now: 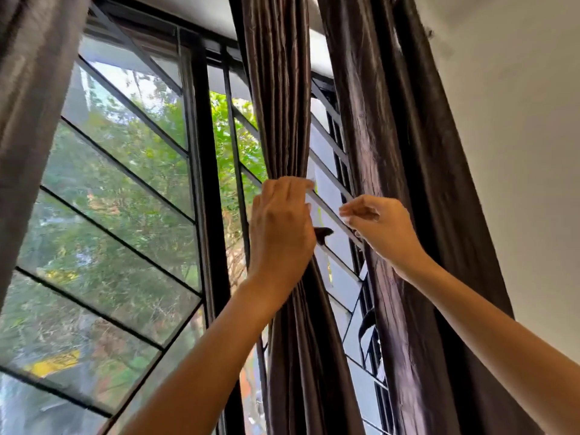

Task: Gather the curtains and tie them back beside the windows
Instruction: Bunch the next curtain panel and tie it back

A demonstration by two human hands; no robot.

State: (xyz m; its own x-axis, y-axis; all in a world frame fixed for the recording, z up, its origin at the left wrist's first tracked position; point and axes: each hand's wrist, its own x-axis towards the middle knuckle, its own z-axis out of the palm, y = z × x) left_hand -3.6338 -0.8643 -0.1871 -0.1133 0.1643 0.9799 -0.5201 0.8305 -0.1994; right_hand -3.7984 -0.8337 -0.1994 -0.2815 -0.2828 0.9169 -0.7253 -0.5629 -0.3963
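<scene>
Against the black window frame (201,171), the gathered brown curtain (279,89) hangs upright, cinched at mid-height where the left hand (281,227) wraps its grip around it. The right hand (381,229) hovers beside the second curtain (405,152), fingers curled, seemingly empty.

There is open room between the bunched curtain (279,105) and the hanging curtain (392,120). Behind that gap, slanted window bars (329,211) block the way. The wall (518,120) closes the right side.
</scene>
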